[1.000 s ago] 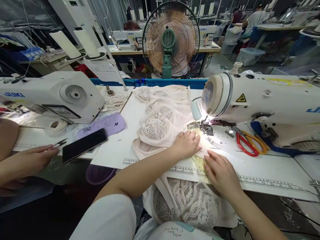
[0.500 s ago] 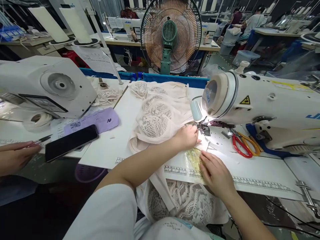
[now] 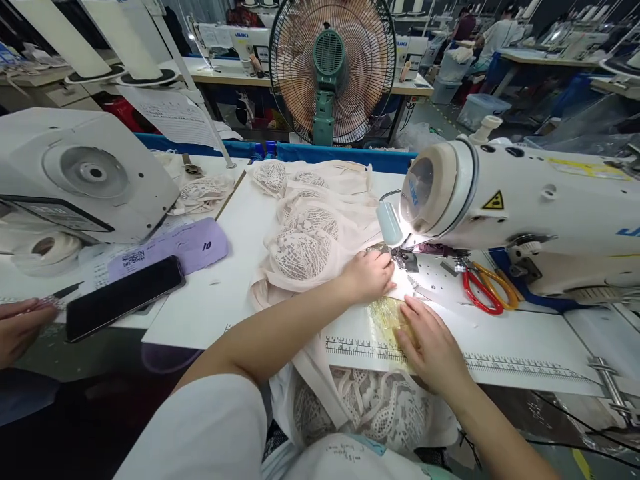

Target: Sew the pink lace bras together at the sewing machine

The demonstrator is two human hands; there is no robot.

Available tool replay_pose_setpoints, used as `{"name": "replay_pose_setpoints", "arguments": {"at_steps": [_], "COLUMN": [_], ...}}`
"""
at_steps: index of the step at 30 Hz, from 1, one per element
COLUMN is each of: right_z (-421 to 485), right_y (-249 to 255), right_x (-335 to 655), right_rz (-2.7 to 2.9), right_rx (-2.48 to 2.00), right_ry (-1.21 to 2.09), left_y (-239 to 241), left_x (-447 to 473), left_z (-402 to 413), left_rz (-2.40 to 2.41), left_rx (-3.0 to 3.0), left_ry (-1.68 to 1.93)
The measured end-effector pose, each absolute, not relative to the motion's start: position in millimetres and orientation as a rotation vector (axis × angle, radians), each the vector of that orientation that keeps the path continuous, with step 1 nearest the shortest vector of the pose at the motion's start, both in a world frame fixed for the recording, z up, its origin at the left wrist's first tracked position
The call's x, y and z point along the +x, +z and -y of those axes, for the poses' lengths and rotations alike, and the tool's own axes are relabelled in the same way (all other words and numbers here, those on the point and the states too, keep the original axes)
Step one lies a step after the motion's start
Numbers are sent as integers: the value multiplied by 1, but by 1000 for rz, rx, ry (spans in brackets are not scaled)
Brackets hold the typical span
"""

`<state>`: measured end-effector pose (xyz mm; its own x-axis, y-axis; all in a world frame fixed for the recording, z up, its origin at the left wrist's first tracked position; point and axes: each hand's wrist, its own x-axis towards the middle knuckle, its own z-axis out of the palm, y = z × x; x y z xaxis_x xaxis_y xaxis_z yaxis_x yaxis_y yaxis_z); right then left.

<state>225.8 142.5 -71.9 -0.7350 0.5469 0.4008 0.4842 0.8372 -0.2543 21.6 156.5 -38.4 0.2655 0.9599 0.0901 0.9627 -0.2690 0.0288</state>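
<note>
Two bare hands press a lace piece [image 3: 385, 313] flat at a sewing machine [image 3: 530, 200].
Far to the left of both hands, another person's hand [image 3: 17, 328] lies by a black phone [image 3: 123, 297] and a purple card [image 3: 175, 245]. A heap of beige lace cups [image 3: 305, 240] sits just left of the left hand [image 3: 370, 275]. That hand's fingers hold the lace piece down right beside the presser foot [image 3: 405, 259]. The right hand [image 3: 434, 343] lies spread and flat on the same piece, nearer the body. Red-handled scissors [image 3: 481, 292] lie to the right of both hands.
</note>
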Motion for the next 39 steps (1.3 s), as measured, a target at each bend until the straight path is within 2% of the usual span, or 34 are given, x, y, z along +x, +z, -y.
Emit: {"name": "replay_pose_setpoints", "arguments": {"at_steps": [10,27,32,39], "right_z": [-141,-140,-140,-142], "right_y": [-65,-65,-66,-66], "right_x": [225,220,219,217], "right_rz": [2646,2740,2729,2675], "right_rx": [-549,-595,-595,-595], "right_ry": [320,148,132,212], "left_y": [-33,-45,-40,-30], "left_x": [23,12,20,29], "left_z": [-158,-167,-156,-122], "left_rz": [1946,1791,1587,1676], "left_rx": [-2478,-2462,-2440,-2532], "left_ry": [-110,-161,-200,-1]}}
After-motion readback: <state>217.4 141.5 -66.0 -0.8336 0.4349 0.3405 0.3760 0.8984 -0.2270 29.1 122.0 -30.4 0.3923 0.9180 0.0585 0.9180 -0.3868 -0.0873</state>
